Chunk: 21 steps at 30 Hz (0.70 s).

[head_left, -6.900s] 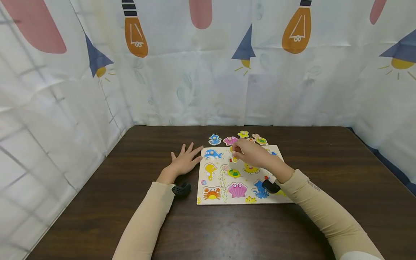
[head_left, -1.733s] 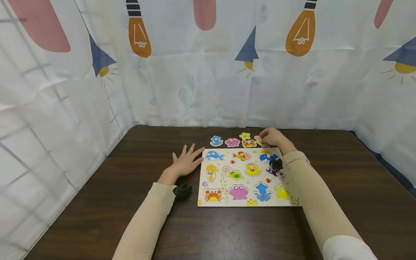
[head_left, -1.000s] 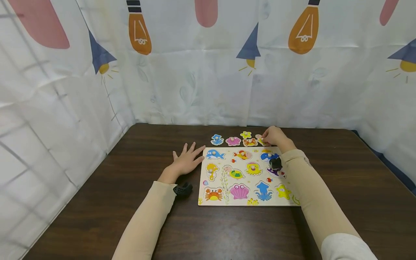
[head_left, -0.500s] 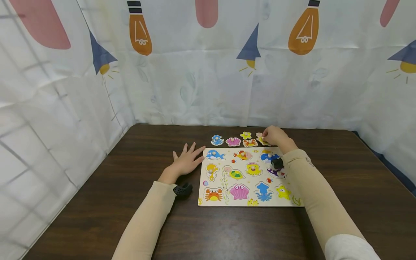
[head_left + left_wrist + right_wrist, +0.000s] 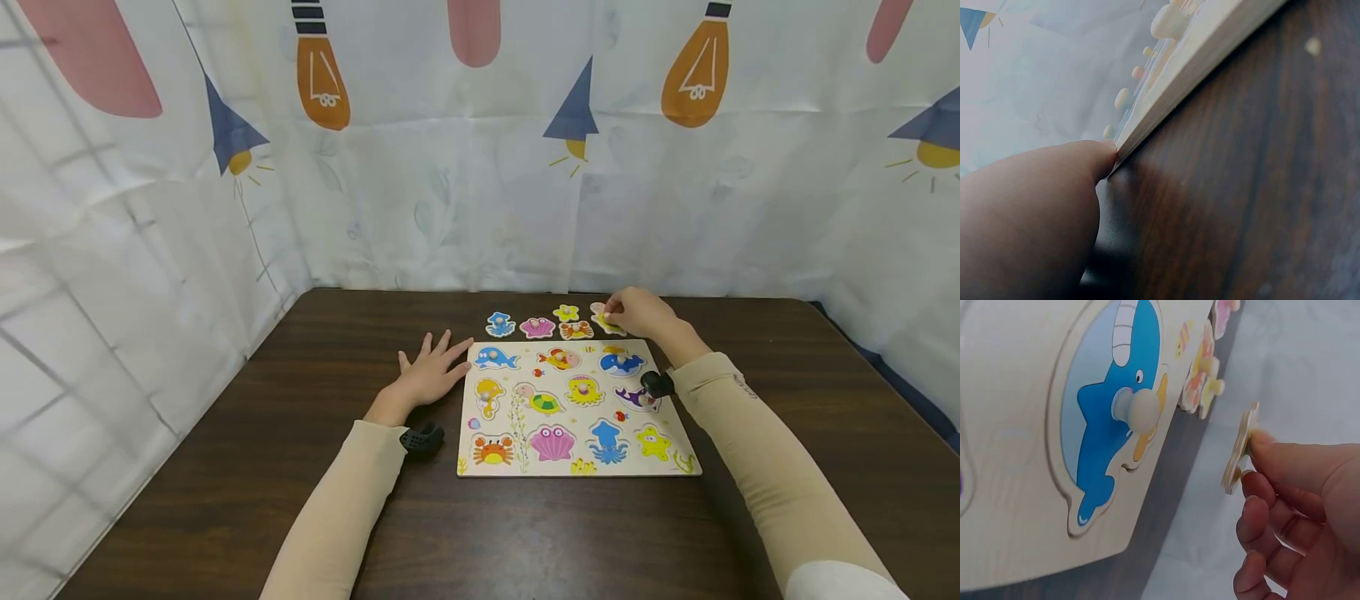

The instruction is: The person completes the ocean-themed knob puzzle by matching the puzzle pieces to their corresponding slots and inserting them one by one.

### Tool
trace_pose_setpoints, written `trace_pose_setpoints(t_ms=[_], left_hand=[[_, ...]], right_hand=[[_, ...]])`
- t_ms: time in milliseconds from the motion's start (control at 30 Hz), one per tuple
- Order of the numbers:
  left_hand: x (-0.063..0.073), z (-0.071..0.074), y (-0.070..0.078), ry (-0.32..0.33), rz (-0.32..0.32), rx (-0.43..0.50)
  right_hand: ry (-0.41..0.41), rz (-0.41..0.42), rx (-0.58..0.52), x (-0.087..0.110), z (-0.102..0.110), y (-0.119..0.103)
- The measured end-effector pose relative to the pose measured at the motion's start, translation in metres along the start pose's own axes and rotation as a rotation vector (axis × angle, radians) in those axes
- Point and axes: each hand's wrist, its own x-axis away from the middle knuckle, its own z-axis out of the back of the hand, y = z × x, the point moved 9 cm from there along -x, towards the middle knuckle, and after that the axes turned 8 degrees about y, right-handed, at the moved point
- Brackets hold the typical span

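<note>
My right hand pinches the knob of a turtle puzzle piece behind the far right corner of the puzzle board. In the right wrist view the turtle piece shows edge-on, tilted, between thumb and index finger, apart from the board; the other fingers curl below. My left hand lies spread on the table at the board's left side. Its fingertips touch the board's edge, as the thumb does in the left wrist view. The pale wooden board carries sea-animal pictures, and several knobbed pieces sit in it, including a narwhal.
Loose behind the board lie a blue squid piece, a pink shell piece, a yellow star piece and a crab piece. The dark wooden table ends at a printed curtain.
Earlier my right hand held a seahorse piece over the board; that piece now sits at the left. The hand moved to the turtle piece, and its wrist has just shifted right. The left hand stays put.
</note>
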Motion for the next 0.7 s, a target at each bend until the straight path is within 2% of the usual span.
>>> trace_pose_setpoints(t_ms=[400,700], left_hand=[[-0.001,0.001,-0.001,0.004,0.003,0.001],[-0.005,0.000,-0.002,0.005,0.001,-0.005]], right_hand=[[0.009,0.083,-0.041,0.029,0.011,-0.030],[-0.007,0.147,-0.038,0.041,0.003,-0.051]])
